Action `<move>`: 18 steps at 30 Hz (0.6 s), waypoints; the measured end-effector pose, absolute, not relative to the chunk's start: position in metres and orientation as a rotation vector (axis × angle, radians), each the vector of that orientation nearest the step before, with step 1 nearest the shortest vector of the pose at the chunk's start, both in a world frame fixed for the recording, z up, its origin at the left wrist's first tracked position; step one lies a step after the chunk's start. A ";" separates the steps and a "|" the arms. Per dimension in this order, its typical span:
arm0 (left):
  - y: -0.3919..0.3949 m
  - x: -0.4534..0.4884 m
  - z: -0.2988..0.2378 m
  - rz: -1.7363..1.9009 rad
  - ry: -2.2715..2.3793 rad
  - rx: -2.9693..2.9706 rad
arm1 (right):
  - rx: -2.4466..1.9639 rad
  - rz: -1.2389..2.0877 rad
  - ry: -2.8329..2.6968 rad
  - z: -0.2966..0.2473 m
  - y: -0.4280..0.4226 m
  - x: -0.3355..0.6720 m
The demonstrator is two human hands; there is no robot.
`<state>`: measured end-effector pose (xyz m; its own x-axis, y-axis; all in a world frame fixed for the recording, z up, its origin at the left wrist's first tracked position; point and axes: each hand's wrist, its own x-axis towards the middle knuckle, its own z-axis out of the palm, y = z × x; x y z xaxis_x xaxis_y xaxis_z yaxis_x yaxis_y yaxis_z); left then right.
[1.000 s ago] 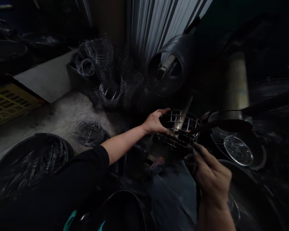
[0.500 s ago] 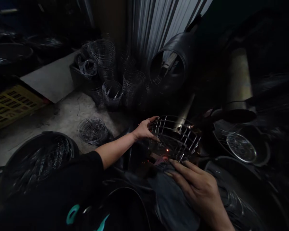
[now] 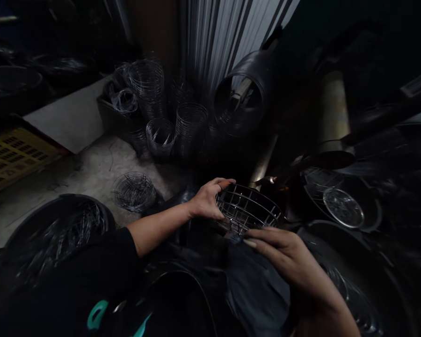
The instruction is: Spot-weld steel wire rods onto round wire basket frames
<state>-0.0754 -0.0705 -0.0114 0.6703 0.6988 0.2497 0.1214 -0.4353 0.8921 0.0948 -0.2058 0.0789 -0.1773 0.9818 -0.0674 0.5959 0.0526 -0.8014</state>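
A round wire basket [image 3: 247, 211] of crossed metal rods sits tilted over my lap. My left hand [image 3: 206, 201] grips its left rim, fingers curled over the top ring. My right hand [image 3: 284, 255] rests at the basket's near edge with fingers stretched out and close together, touching the rim. Just beyond the basket a dark metal arm [image 3: 315, 161] ends in a tip [image 3: 272, 179] with a small glow.
Stacks of wire rings [image 3: 161, 112] stand on the concrete floor at the back. One wire coil [image 3: 133, 191] lies alone. A black tub of wires [image 3: 52, 238] is at left, a yellow crate [image 3: 10, 157] further left. A dark bowl with a shiny disc [image 3: 344, 208] is at right.
The basket has come down and nearer to me, tilted flatter. The sparks seen half a second ago are gone. My right hand moved from below the basket to its near rim.
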 end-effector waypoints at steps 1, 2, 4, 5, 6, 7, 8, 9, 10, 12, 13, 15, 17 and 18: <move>-0.070 -0.074 -0.012 0.766 0.629 1.945 | -1.614 0.922 -1.819 0.076 -0.205 0.097; -0.071 -0.072 -0.012 0.768 0.622 1.955 | -1.670 0.817 -1.834 0.072 -0.205 0.100; -0.071 -0.069 -0.012 0.777 0.633 1.975 | -1.800 0.515 -1.951 0.061 -0.204 0.103; -0.071 -0.067 -0.012 0.784 0.649 1.979 | -1.863 0.337 -2.039 0.056 -0.205 0.103; -0.071 -0.066 -0.013 0.791 0.668 1.976 | -1.913 0.160 -2.127 0.052 -0.206 0.102; -0.071 -0.064 -0.013 0.797 0.684 1.969 | -1.939 0.000 -2.198 0.048 -0.207 0.101; -0.070 -0.063 -0.013 0.803 0.694 1.959 | -1.941 -0.130 -2.239 0.045 -0.208 0.100; -0.070 -0.062 -0.013 0.803 0.698 1.948 | -1.921 -0.220 -2.254 0.043 -0.209 0.100; -0.069 -0.062 -0.013 0.799 0.701 1.938 | -1.885 -0.271 -2.250 0.041 -0.210 0.100; -0.068 -0.060 -0.013 0.789 0.700 1.921 | -1.794 -0.306 -2.205 0.039 -0.210 0.102; -0.066 -0.059 -0.013 0.786 0.698 1.914 | -1.753 -0.310 -2.179 0.038 -0.209 0.104; -0.063 -0.056 -0.013 0.792 0.692 1.904 | -1.688 -0.323 -2.143 0.038 -0.205 0.109; -0.059 -0.052 -0.012 0.813 0.691 1.897 | -1.654 -0.354 -2.123 0.039 -0.200 0.114; -0.056 -0.050 -0.012 0.826 0.693 1.893 | -1.647 -0.374 -2.120 0.039 -0.196 0.115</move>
<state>-0.0499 -0.0563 -0.0119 0.6151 0.7455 0.2566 0.1231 -0.4123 0.9027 0.1152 -0.1965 0.0391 -0.2034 0.8494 0.4870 0.9648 0.2585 -0.0478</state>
